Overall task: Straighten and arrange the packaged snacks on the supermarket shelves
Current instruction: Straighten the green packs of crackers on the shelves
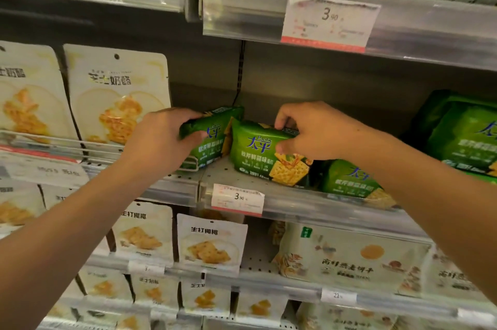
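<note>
Two green cracker packs stand on the middle shelf [215,176]. My left hand [161,139] grips the left green pack [212,139] by its left end; that pack is turned at an angle. My right hand [317,133] holds the top right edge of the middle green pack [258,155], which faces forward and leans slightly. A third green pack [349,179] lies lower to the right, partly behind my right forearm. More green packs [462,136] are stacked at the far right.
Cream cheese-cracker pouches [115,93] stand behind a wire rail to the left. White price tags [238,199] sit on the shelf edges. Lower shelves hold white snack pouches [211,243] and larger biscuit bags [349,257]. The upper shelf [242,7] overhangs closely above.
</note>
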Demonstrator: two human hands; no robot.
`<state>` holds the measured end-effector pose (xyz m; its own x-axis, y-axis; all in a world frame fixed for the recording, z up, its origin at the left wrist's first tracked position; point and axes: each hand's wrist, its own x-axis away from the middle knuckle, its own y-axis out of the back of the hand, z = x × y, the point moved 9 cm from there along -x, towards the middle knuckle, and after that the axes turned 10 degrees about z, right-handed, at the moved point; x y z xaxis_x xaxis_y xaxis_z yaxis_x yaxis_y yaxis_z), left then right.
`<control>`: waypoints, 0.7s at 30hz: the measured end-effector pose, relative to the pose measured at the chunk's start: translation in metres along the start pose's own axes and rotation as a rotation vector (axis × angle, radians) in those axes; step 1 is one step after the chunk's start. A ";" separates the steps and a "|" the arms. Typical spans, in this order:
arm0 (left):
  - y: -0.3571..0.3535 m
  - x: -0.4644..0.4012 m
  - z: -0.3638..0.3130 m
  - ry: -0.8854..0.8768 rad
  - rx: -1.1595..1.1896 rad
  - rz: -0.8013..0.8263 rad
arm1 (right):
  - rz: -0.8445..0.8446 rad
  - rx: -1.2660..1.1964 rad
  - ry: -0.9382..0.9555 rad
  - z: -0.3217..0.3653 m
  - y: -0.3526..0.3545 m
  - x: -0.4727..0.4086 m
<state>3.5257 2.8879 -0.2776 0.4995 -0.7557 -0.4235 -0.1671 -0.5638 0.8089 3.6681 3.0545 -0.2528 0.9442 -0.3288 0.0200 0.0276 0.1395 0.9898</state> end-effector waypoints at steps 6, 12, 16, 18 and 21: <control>-0.008 -0.014 0.007 0.091 0.161 0.080 | 0.064 -0.096 0.014 -0.011 -0.008 0.016; -0.030 -0.037 -0.006 0.045 0.300 0.184 | 0.035 -0.118 0.038 -0.012 -0.012 0.027; -0.045 -0.052 -0.010 0.034 0.334 0.287 | -0.002 -0.087 0.038 -0.012 -0.013 0.029; -0.052 -0.058 -0.013 0.015 0.356 0.335 | -0.011 -0.070 0.037 -0.012 -0.012 0.030; -0.061 -0.063 -0.019 -0.005 0.376 0.404 | -0.008 -0.088 0.045 -0.017 -0.010 0.037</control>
<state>3.5202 2.9764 -0.2925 0.3291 -0.9376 -0.1121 -0.6371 -0.3081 0.7065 3.7078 3.0568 -0.2640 0.9576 -0.2880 0.0033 0.0626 0.2192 0.9737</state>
